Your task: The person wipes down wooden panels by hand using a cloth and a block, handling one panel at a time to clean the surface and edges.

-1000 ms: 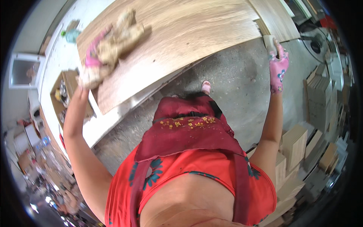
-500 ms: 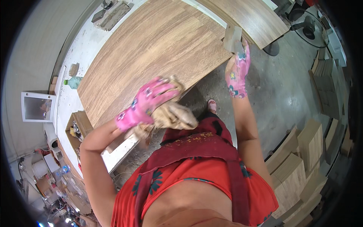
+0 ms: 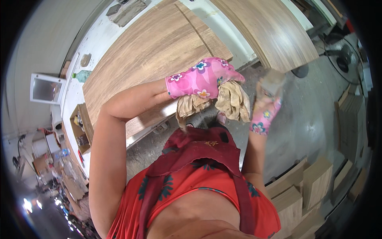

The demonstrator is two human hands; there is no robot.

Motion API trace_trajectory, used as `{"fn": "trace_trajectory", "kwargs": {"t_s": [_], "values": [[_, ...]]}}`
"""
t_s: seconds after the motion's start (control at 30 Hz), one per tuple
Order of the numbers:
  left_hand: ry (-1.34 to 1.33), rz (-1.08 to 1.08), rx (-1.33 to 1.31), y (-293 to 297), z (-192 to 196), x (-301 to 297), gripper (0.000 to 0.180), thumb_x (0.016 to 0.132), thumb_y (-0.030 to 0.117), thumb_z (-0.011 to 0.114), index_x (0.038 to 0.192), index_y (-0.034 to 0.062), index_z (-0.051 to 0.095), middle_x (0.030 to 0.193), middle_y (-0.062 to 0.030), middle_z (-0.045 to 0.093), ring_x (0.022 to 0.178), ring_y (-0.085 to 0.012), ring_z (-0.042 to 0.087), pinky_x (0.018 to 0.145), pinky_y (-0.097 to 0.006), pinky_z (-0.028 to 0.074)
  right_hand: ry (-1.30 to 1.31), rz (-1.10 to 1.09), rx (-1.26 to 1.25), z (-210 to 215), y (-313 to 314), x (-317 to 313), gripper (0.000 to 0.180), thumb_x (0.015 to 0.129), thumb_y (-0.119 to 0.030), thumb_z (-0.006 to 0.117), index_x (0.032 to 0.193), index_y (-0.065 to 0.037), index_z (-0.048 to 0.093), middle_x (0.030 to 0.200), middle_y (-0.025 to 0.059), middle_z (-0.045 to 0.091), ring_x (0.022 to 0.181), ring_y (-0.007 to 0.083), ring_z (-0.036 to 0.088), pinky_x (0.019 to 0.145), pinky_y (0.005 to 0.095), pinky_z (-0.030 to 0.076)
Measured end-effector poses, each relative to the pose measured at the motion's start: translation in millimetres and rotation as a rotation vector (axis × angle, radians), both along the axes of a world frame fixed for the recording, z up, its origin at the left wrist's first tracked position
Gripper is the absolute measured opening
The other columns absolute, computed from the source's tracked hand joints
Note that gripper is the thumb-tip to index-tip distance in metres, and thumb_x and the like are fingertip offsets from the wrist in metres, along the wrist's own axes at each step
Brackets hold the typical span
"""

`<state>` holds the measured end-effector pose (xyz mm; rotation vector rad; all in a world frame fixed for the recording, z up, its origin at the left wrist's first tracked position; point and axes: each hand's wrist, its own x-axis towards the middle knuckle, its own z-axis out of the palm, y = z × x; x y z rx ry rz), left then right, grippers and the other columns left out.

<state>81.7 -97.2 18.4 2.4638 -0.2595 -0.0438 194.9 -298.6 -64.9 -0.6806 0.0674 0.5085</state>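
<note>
Head view, looking straight down, and the left hand [image 3: 203,77] in its pink flowered glove is clenched around a crumpled tan rag [image 3: 232,101]. The cloth hangs off the near edge of the big wood-grain panel [image 3: 147,55], bunched, one fold drooping left and another right under the knuckles. The rag has no clear long axis in that wad; its bulk spreads left to right along the panel's edge, loose ends pointing down toward the concrete floor [image 3: 314,119].

Over on the right, the right hand [image 3: 264,113] is up in a matching glove, closed on a small pale block [image 3: 272,81]. It's blurred, so what the block is can't be told. It sits just right of the rag, off the panel, above the floor.

The panel runs its long side from near left to far right on the white bench [image 3: 85,44], grain following that line. A second panel [image 3: 270,32] lies further right.

My read: wiping is the work in hand, and it goes best with the cloth spread flatter under the palm, strokes following the grain, the dangling folds kept clear of the edge.

Stacked boards [image 3: 310,187] wait at near right.
</note>
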Motion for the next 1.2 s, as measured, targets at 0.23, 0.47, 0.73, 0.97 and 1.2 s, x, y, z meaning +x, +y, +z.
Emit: {"fn": "trace_trajectory", "kwargs": {"t_s": [0.23,0.47,0.73,0.97,1.2], "values": [[-0.325,0.125,0.159,56,-33,-38,0.076,0.066,0.050,0.072,0.131,0.0148,0.053,0.138,-0.0071,0.049,0.131,-0.0246,0.041,0.115,-0.042,0.022,0.027,0.072,-0.074,-61,-66,58,0.054,0.094,-0.027,0.050,0.141,-0.003,0.033,0.138,0.0149,0.044,0.122,0.0322,0.046,0.102,0.0442,0.041],[-0.151,0.856,-0.267,160,-7,-19,0.070,0.062,-0.011,0.070,0.126,0.0138,0.055,0.119,-0.0147,0.059,0.119,-0.0263,0.051,0.097,-0.037,0.050,-0.011,0.048,-0.276,-56,-81,49,0.050,0.097,-0.022,0.042,0.141,-0.001,0.030,0.137,0.0191,0.043,0.120,0.0358,0.050,0.099,0.0440,0.044],[-0.139,0.913,0.252,261,-41,-12,0.057,0.068,0.004,0.071,0.123,0.0132,0.058,0.119,-0.0145,0.059,0.115,-0.0271,0.053,0.095,-0.038,0.049,-0.675,0.060,-0.626,20,-41,-38,0.046,0.097,-0.025,0.044,0.135,-0.001,0.038,0.127,0.0182,0.052,0.108,0.0322,0.058,0.089,0.0385,0.049],[-0.555,0.379,-0.010,130,-38,-43,0.061,0.068,0.015,0.069,0.127,0.0105,0.056,0.120,-0.0155,0.059,0.110,-0.0298,0.055,0.093,-0.040,0.048,-1.207,-0.171,-1.109,49,76,-55,0.054,0.095,-0.027,0.051,0.136,0.005,0.036,0.131,0.0214,0.046,0.117,0.0298,0.051,0.098,0.0392,0.044],[-0.646,0.085,-0.163,-9,-58,-127,0.037,0.072,0.024,0.065,0.106,0.0111,0.064,0.114,-0.0088,0.060,0.105,-0.0288,0.055,0.091,-0.039,0.045,-0.744,0.221,-0.337,100,177,-23,0.048,0.096,-0.028,0.048,0.131,0.005,0.043,0.120,0.0212,0.053,0.109,0.0292,0.055,0.093,0.0387,0.049]]}}
